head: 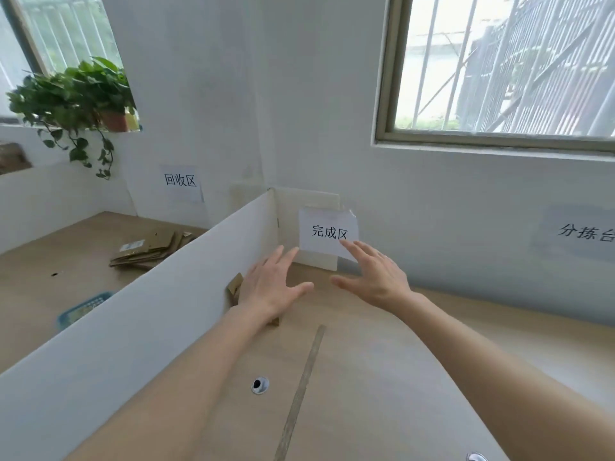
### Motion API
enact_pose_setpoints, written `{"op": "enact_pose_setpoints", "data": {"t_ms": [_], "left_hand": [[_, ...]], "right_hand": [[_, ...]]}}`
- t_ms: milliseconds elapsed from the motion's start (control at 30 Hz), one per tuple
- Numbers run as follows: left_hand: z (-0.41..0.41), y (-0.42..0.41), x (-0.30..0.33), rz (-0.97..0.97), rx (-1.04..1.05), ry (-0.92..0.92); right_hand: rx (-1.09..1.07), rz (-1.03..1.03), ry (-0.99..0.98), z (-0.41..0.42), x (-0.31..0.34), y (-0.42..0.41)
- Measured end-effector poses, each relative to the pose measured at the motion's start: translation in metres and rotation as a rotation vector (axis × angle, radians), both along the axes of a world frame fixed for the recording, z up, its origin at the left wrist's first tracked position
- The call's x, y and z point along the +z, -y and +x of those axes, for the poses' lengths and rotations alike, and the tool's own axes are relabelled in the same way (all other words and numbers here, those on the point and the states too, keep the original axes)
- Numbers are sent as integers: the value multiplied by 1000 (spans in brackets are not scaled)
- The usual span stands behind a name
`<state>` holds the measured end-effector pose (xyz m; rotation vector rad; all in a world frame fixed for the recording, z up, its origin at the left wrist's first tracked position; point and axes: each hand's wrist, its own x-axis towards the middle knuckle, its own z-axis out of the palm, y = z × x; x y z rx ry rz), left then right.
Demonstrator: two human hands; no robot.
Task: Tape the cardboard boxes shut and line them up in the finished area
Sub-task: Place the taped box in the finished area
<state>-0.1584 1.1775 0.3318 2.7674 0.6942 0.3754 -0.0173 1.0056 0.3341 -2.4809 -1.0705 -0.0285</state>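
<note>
A small brown cardboard box [235, 287] stands against the white divider, mostly hidden beneath my left hand and wrist. My left hand [273, 287] is stretched out above it with straight, spread fingers; I cannot tell whether it touches the box. My right hand [374, 274] reaches forward beside it, fingers straight, holding nothing, its fingertips near the paper sign reading 完成区 [327, 232] taped in the corner. No tape roll is in view.
A white divider board [133, 311] runs diagonally on the left. Behind it lie flattened cardboard sheets [149, 251] and a blue basket [83, 307]. A grey strip [303, 387] and a cable hole [259, 384] mark the wooden desk. A potted plant [73, 98] sits on the sill.
</note>
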Motion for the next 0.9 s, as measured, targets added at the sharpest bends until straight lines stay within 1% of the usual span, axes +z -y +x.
{"op": "enact_pose_setpoints", "data": {"t_ms": [133, 233, 367, 567, 733, 900], "left_hand": [[-32, 62, 43, 21, -26, 54], [-59, 112, 58, -10, -47, 112], [-101, 184, 67, -58, -130, 166], [-161, 298, 85, -45, -222, 204], [-186, 385, 102, -76, -323, 217], [-183, 470, 119, -89, -436, 218]], "right_hand": [[-42, 26, 48, -36, 49, 65], [-78, 41, 87, -70, 72, 120], [-134, 33, 113, -125, 85, 204], [-244, -21, 140, -205, 104, 331], [-345, -49, 172, -244, 131, 439], [-474, -57, 202, -265, 162, 550]]}}
